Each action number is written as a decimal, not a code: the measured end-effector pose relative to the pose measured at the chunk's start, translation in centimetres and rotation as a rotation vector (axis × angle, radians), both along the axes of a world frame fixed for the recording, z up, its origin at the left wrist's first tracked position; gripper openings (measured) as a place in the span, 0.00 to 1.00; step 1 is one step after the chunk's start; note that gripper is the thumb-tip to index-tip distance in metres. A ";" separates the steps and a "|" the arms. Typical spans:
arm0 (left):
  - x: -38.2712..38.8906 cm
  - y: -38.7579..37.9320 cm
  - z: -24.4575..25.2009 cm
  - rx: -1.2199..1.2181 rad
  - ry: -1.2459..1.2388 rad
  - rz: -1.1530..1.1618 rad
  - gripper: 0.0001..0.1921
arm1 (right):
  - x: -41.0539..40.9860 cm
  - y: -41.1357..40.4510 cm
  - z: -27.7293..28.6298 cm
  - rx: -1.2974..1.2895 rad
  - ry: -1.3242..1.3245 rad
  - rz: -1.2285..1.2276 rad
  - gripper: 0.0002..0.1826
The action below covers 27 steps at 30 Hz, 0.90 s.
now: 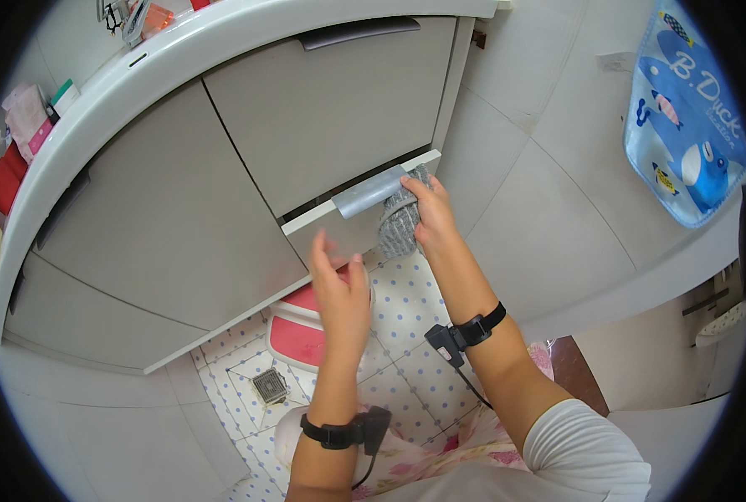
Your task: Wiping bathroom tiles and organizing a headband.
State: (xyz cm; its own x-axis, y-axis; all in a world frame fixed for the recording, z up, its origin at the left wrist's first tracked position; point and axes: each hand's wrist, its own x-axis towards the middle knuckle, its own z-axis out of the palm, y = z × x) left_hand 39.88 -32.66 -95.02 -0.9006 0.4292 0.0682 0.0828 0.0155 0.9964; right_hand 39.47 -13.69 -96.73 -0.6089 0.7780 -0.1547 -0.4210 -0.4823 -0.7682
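Observation:
A bundled grey knitted or striped cloth [399,233] with a narrow grey band across it is in my right hand [435,213]. The thumb and fingers close on its upper right side. It hangs in front of the lower right drawer [300,237], overlapping the right end of the drawer's metal handle [366,193]. A dark gap shows along the top of that drawer, which stands slightly out. My left hand [341,292] is apart from the cloth, below and left of the handle. Its fingers are spread and blurred, with nothing in them.
Above the grey cabinet doors [360,113] curves a white basin rim [191,47] with a faucet [135,25] and toiletries. A red-and-white step stool [297,342] stands partly under the cabinet, near a floor drain [270,385]. A blue printed towel [686,119] hangs at the right.

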 end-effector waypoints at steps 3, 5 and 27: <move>-2.6 -0.6 0.0 -0.446 0.810 0.390 0.27 | 0.4 -1.4 1.4 0.009 -0.019 -0.073 0.35; -3.5 -1.2 0.0 -0.725 0.890 0.337 0.30 | 0.4 -1.1 1.1 0.066 -0.007 -0.048 0.32; -5.6 -1.9 0.1 -0.566 0.858 0.349 0.19 | -1.3 -8.5 2.7 1.865 -0.382 -0.019 0.14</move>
